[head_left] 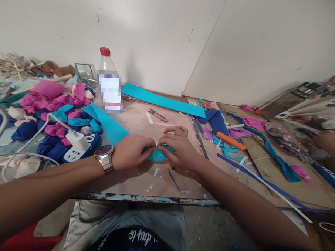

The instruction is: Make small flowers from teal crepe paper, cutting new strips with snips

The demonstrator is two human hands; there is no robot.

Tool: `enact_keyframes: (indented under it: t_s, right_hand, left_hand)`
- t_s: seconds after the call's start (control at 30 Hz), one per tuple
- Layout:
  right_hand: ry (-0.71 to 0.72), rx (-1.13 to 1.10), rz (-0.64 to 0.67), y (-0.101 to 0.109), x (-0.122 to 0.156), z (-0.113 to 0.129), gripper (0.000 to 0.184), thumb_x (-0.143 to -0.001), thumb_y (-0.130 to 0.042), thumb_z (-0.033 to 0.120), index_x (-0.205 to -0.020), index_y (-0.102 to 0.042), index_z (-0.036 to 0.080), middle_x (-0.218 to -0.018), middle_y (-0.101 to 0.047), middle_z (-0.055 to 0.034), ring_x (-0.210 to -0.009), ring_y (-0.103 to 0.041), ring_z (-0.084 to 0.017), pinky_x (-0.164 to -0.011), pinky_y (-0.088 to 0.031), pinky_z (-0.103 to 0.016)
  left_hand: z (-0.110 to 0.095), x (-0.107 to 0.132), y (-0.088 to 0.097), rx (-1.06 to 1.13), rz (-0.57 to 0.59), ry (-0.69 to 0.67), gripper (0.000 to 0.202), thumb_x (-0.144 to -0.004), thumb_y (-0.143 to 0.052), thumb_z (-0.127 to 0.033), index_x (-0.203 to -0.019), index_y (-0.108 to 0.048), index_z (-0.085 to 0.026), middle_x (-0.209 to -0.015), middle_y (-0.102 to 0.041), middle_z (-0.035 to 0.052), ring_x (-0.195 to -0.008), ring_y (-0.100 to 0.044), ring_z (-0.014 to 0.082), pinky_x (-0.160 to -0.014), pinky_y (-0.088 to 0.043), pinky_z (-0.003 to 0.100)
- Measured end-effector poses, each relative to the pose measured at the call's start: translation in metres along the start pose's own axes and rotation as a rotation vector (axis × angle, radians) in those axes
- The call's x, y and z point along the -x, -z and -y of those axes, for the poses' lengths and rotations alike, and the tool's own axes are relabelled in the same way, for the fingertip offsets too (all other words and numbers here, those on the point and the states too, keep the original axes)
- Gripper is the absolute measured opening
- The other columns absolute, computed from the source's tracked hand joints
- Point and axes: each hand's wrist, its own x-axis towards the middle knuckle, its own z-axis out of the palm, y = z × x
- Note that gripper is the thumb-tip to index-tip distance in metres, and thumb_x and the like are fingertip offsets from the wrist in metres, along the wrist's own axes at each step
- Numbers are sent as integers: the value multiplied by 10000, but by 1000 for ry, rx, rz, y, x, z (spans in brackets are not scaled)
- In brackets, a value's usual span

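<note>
Both my hands meet at the middle of the worktable (132, 179) over a small folded piece of turquoise foam (157, 155). My left hand (133, 150), with a metal watch (105, 158) on its wrist, pinches the piece's left side with closed fingers. My right hand (177, 148) pinches the right side, fingertips pressed against those of the left. A long turquoise strip (109, 124) runs back from under my left hand.
A pile of pink, blue and turquoise foam flowers (54, 109) lies at the left beside a white power strip (80, 145). A plastic bottle (109, 84), small snips (158, 115), an orange cutter (230, 140) and foam scraps lie behind. Another person's hand (329, 142) shows at the right.
</note>
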Motion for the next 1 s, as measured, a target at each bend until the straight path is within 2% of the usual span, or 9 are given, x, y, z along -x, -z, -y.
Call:
enact_keyframes:
  t_s: [0.23,0.43,0.63,0.83,1.0]
  right_hand:
    - [-45,23,97,2,-2,4,152,-1017,-483,255,-986,-622,200,-998,-720,-67,-1196,-523,-290,-1035,-225,-509]
    - [-23,1,44,0,0,-2,105,-990,-557,276,-982,-641,213,-986,-740,-53,-1167,-536,-283,-1028,-226,-492]
    - [-32,15,20,0,-1,-2,127,-1006,-540,272,-948,-634,209,-973,-745,-52,-1131,-544,-273,-1014,-236,-490]
    - [-51,-4,26,2,1,-4,110,-979,-605,281,-925,-676,217,-950,-757,-49,-1161,-544,-285,-1030,-225,-504]
    - [-10,-28,9,2,0,-4,135,-983,-622,317,-922,-703,228,-917,-764,-39,-1137,-570,-272,-1038,-228,-494]
  left_hand:
    - [-2,1,1,10,21,1,222,-988,-549,-311,-969,-743,-204,-882,-785,30,-740,-670,188,-669,-359,303]
    - [-1,1,3,72,42,51,231,-978,-568,-321,-901,-748,-199,-850,-781,23,-707,-650,168,-670,-361,295]
    - [1,-2,6,155,54,70,264,-974,-571,-343,-852,-739,-179,-805,-765,26,-659,-619,141,-642,-349,278]
    - [2,-2,8,151,73,71,279,-979,-567,-337,-826,-739,-179,-744,-734,18,-622,-574,133,-626,-325,277]
    - [2,-2,8,195,77,56,286,-979,-555,-339,-812,-718,-174,-723,-706,9,-626,-559,128,-623,-327,268]
